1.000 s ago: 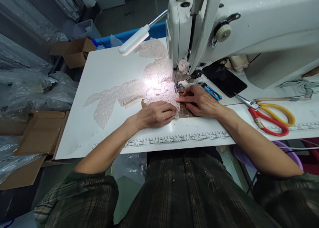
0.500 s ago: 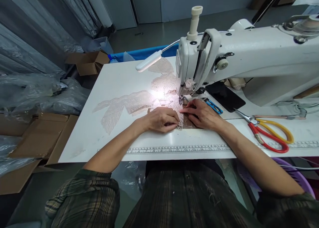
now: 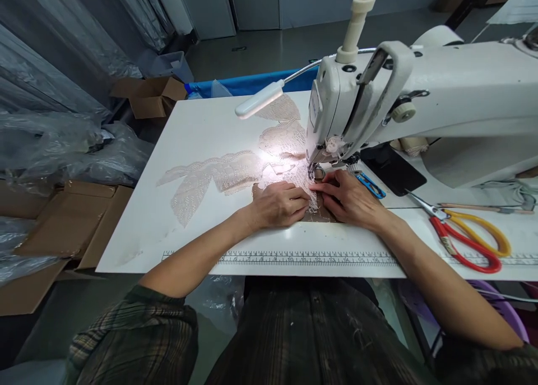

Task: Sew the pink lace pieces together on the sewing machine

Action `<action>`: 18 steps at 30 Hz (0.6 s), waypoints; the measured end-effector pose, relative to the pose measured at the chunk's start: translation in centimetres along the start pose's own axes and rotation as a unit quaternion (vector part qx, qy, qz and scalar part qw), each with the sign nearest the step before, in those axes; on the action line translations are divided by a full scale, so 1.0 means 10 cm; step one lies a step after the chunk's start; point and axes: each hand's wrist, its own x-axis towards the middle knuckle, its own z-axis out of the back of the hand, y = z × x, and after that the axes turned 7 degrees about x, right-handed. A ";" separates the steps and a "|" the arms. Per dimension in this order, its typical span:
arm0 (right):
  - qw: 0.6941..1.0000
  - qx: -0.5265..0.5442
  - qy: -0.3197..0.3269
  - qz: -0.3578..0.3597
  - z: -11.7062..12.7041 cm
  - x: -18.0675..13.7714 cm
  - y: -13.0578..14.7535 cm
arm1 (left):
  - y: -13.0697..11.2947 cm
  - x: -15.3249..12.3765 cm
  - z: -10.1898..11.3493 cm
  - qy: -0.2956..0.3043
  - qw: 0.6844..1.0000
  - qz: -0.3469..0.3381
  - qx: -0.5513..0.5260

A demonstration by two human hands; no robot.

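Pale pink lace (image 3: 290,175) lies under the needle and presser foot (image 3: 311,171) of a white sewing machine (image 3: 336,102). At the lace's near left side, my left hand (image 3: 279,205) is closed, its curled fingers pressed together on the lace; the fingertips are partly hidden. My right hand (image 3: 353,199) rests just right of the foot, fingers apart, the index finger stretched to the lace edge. Beneath both hands is a brown piece (image 3: 325,212), partly covered. More lace panels (image 3: 214,172) spread flat to the left, and others (image 3: 281,137) lie behind.
A lit lamp (image 3: 259,99) hangs over the lace. Right of my right hand lie blue thread snips (image 3: 370,184), a black phone (image 3: 393,169) and red-and-yellow scissors (image 3: 462,228). A printed ruler (image 3: 294,259) runs along the front edge. Cardboard boxes (image 3: 71,217) stand left of the table.
The view has shifted, so the machine appears farther right. My left hand's fingers have gone from a raised pinch to lying lower on the lace. My right hand stays by the presser foot.
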 end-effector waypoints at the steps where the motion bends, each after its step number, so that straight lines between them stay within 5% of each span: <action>1: 1.000 -0.003 -0.002 -0.004 0.00 0.00 0.00 | 0.00 0.00 -0.02 0.000 1.000 0.013 -0.004; 18: 0.994 0.074 -0.044 -0.064 -0.05 -0.06 -0.06 | -0.03 0.01 -0.05 -0.020 0.998 0.059 -0.012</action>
